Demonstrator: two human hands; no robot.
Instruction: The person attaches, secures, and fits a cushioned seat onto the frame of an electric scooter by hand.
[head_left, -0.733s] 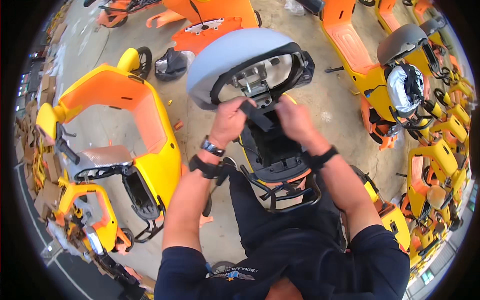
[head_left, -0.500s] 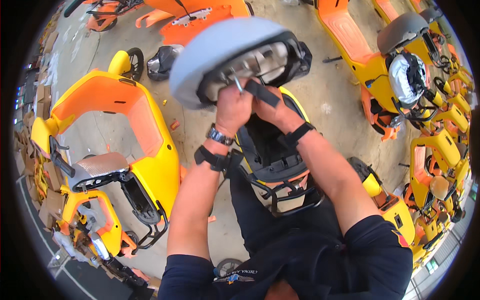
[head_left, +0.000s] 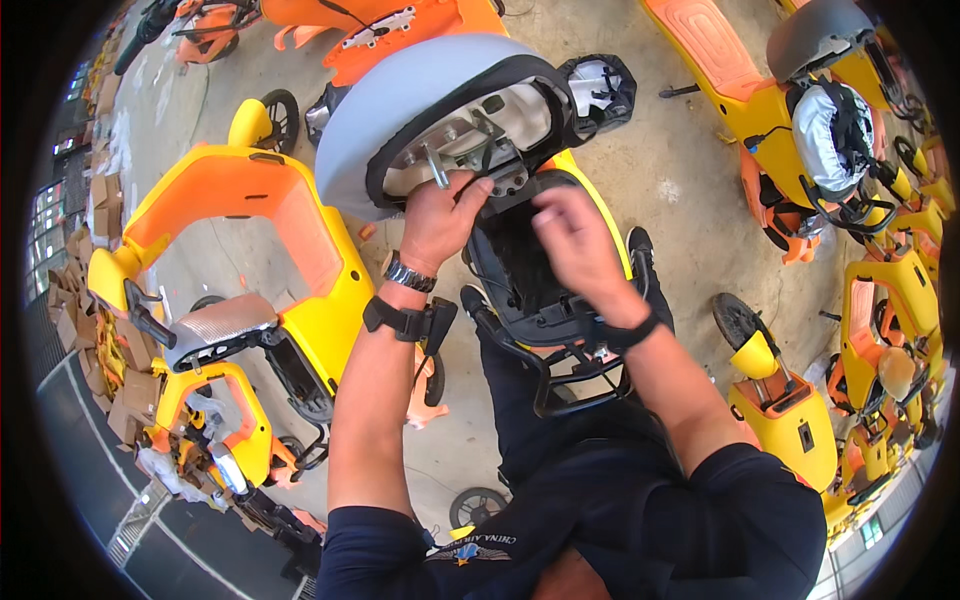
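Observation:
A grey scooter seat (head_left: 385,110) stands tipped up, its pale underside facing me with a metal bracket (head_left: 490,150) and a shiny metal loop. My left hand (head_left: 440,215) is closed on the seat's near underside edge, thumb beside the small dark hinge plate. My right hand (head_left: 575,235) hovers over the open black storage compartment (head_left: 515,265), to the right of the plate and apart from the seat. Its fingers look partly curled but are smeared by motion. The compartment belongs to the yellow scooter body (head_left: 605,215) before me.
A black tube rack (head_left: 560,395) juts from the scooter toward my legs. To the left stands a yellow and orange scooter frame (head_left: 310,260). More scooter bodies (head_left: 790,150) line the right side. Cardboard boxes (head_left: 130,400) are piled at far left.
My right hand has come away from the seat's underside and moved right and toward me. The black strip between my hands has left them. The seat has shifted slightly left in view.

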